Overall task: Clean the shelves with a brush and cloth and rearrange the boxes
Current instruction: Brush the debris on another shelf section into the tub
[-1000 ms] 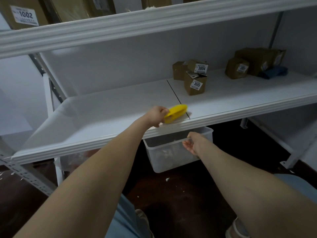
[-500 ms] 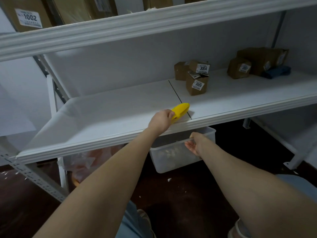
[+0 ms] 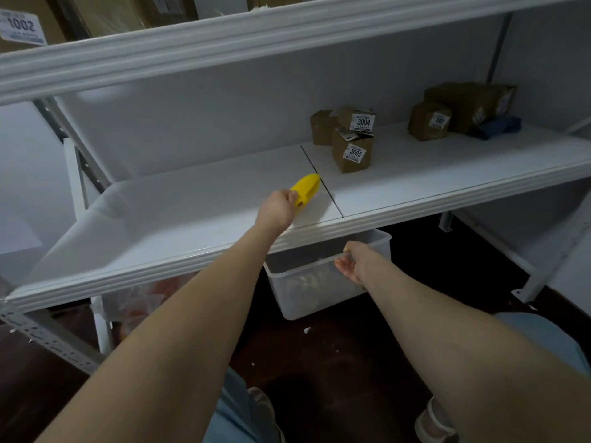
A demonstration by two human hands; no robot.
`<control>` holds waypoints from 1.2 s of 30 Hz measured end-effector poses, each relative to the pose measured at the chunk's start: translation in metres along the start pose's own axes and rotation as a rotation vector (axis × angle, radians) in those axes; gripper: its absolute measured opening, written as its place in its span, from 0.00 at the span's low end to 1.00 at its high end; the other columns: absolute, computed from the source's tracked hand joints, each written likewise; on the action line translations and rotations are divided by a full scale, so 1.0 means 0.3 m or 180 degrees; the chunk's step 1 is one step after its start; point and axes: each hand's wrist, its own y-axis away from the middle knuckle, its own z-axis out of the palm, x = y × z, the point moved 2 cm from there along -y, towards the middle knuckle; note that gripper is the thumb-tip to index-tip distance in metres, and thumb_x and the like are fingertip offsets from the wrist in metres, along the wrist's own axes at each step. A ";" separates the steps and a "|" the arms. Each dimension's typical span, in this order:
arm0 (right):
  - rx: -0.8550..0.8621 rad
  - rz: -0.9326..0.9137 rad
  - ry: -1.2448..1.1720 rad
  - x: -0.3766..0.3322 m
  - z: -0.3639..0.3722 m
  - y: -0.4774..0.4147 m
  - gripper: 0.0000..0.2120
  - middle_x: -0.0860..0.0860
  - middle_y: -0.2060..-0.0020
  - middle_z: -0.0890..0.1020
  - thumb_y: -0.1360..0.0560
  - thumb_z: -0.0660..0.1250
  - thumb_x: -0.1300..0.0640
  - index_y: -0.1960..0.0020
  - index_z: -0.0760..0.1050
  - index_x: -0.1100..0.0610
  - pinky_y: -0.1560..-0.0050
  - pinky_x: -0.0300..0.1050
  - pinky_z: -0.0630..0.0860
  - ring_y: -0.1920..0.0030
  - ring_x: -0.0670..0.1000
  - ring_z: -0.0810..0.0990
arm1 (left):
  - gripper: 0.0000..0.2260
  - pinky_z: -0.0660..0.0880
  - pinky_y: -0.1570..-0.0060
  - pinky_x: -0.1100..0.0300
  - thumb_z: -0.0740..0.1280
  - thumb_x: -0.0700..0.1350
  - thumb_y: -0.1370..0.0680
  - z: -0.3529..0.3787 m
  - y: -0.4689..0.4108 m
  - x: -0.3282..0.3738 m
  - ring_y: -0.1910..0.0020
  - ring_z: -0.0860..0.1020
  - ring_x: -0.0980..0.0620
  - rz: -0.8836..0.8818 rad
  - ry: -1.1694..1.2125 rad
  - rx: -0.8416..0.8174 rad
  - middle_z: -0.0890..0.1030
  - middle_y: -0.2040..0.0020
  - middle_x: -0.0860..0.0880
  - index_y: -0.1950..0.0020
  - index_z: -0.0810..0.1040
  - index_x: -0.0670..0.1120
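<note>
My left hand [image 3: 277, 208] grips a yellow brush [image 3: 306, 188] on the white middle shelf [image 3: 179, 212], by the seam between its two panels. My right hand [image 3: 351, 263] holds the near rim of a clear plastic bin [image 3: 307, 292] just under the shelf's front edge; pale debris lies inside it. Small brown boxes labelled 3004 [image 3: 356, 118] and 3005 [image 3: 351, 153] stand right of the seam, with a third box behind them. Further right sit a box labelled 2007 [image 3: 430, 121], a bigger box [image 3: 470, 102] and a dark blue cloth [image 3: 497, 126].
An upper shelf [image 3: 224, 36] carries large cartons, one labelled 1002 [image 3: 20, 27]. A slotted metal upright [image 3: 48, 338] stands at lower left, another shelf frame [image 3: 537, 282] at right. White scraps dot the dark floor [image 3: 319, 362]. My feet and knees show at the bottom.
My left hand has pushed the brush away from the shelf's front edge, deeper along the seam. My right hand keeps the bin under the edge.
</note>
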 end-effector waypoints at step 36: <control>0.0008 0.0021 0.0057 -0.006 0.016 -0.041 0.05 0.56 0.68 0.73 0.25 0.60 0.68 0.59 0.69 0.62 0.84 0.39 0.72 0.70 0.49 0.74 | 0.16 0.64 0.77 0.64 0.55 0.46 0.17 0.010 -0.041 0.031 0.73 0.66 0.49 -0.0095 0.0679 -0.0547 0.72 0.67 0.42 0.63 0.70 0.44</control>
